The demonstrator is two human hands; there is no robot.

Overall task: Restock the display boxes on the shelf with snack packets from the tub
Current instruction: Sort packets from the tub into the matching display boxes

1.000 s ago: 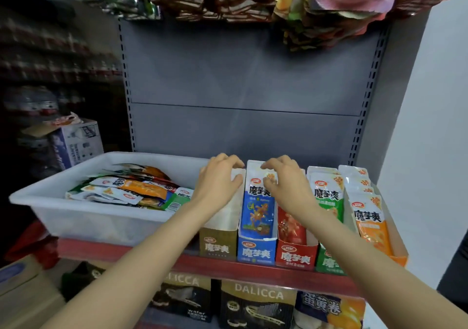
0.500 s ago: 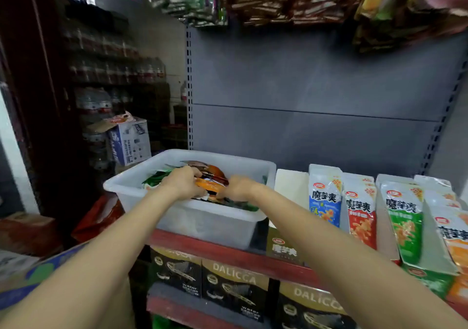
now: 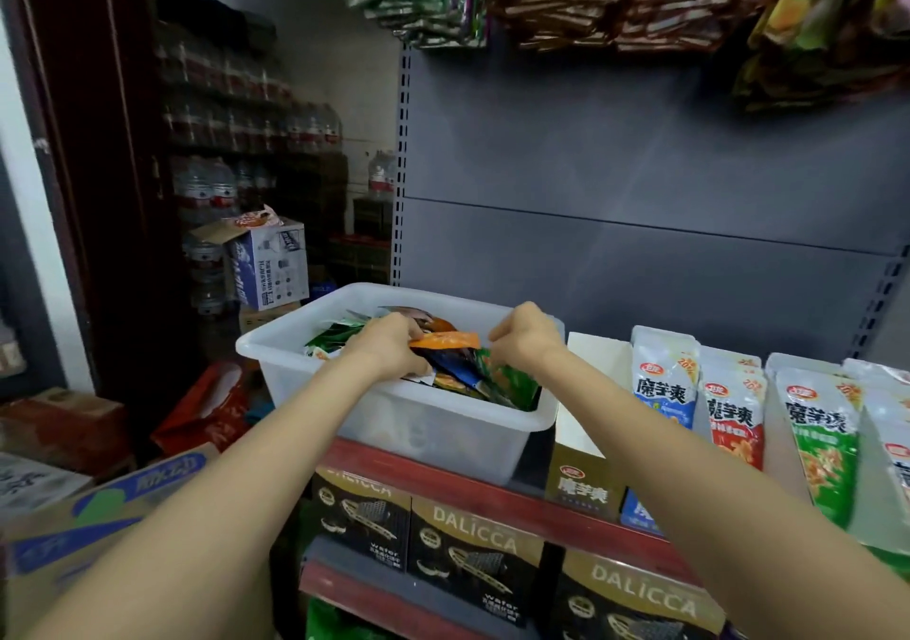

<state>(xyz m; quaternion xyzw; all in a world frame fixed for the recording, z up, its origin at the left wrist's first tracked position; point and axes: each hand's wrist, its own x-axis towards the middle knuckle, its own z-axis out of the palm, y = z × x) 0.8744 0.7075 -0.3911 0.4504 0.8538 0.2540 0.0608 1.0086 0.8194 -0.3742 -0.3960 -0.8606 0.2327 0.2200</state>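
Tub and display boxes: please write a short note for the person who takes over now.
Left hand: in the tub, fingers curled among the packets, touching the orange packet.
Right hand: over the tub's right side, fingers curled at the packets; its grip is hidden.
Display boxes: the blue, red and green ones hold upright packets.
Left: the gold box beside the tub shows no packets. Mixed packets remain in the tub.

Both bare forearms reach forward, converging. The left hand (image 3: 389, 346) is turned knuckles up with its fingers curled downward; the right hand (image 3: 524, 336) is close beside it, fingers bent and pinched together, wrist slightly raised
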